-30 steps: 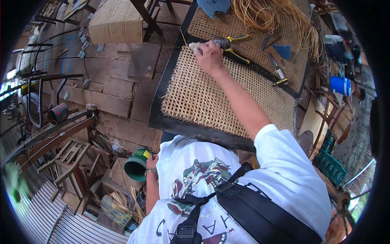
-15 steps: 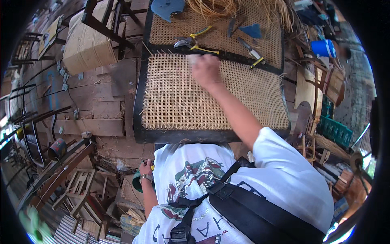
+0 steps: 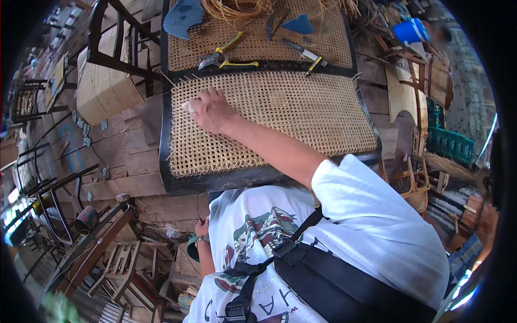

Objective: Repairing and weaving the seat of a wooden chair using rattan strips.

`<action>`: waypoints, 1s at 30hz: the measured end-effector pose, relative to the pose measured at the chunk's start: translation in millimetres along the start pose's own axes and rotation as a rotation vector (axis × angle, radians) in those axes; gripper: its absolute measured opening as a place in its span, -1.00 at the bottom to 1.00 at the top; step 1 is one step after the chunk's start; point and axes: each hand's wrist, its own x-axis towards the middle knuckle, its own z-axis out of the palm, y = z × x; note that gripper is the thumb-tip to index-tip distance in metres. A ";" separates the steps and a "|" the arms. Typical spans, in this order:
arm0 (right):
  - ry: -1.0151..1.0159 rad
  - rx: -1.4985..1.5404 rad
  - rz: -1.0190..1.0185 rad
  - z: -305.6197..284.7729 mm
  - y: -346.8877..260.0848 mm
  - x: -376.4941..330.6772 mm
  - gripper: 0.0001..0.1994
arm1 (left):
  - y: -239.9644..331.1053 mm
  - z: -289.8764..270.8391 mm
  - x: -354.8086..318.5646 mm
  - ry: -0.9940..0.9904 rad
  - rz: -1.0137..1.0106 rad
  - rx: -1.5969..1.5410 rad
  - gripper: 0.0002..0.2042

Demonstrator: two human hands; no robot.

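My right hand (image 3: 213, 111) is closed on a small whitish wad (image 3: 189, 106), perhaps cloth, pressing it onto the left part of a woven cane panel (image 3: 269, 124). The panel is set in a dark frame (image 3: 226, 180) in front of me, with loose cane ends sticking out at its upper corners. Down by my left side, my left hand (image 3: 202, 228) looks closed around something thin and dark, mostly hidden. Beyond my right hand lie yellow-handled pruning shears (image 3: 221, 55). To their right rests a knife-like tool (image 3: 311, 56) with a pale body and yellow part.
A coil of cane strands (image 3: 237, 9) and blue scraps (image 3: 184, 19) lie on the far panel. Dark chair frames (image 3: 116, 51) and a cardboard piece (image 3: 105, 86) stand left. Right are a blue bucket (image 3: 410, 31) and green crate (image 3: 449, 144). A green container (image 3: 193, 247) sits by my left hand.
My right hand has swept left and nearer across the cane with the whitish wad. The view has shifted, so the panel and tools appear farther left. My left hand stays low at my side.
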 end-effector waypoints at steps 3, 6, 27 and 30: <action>0.020 0.131 0.220 -49.3 63.6 -29.2 -0.79 | -12.8 7.4 3.0 0.073 -0.101 0.080 -0.59; 0.132 -0.392 0.559 -115.0 135.7 -72.1 -0.82 | -18.7 13.1 8.1 0.021 -0.076 0.073 -0.58; 0.054 0.201 -0.141 -63.1 24.5 -93.9 -0.83 | 17.4 64.3 -88.1 0.173 0.043 0.037 -0.62; 0.110 0.114 -0.415 -65.1 11.5 -127.3 -0.86 | 0.2 71.3 -111.4 0.150 -0.004 0.039 -0.63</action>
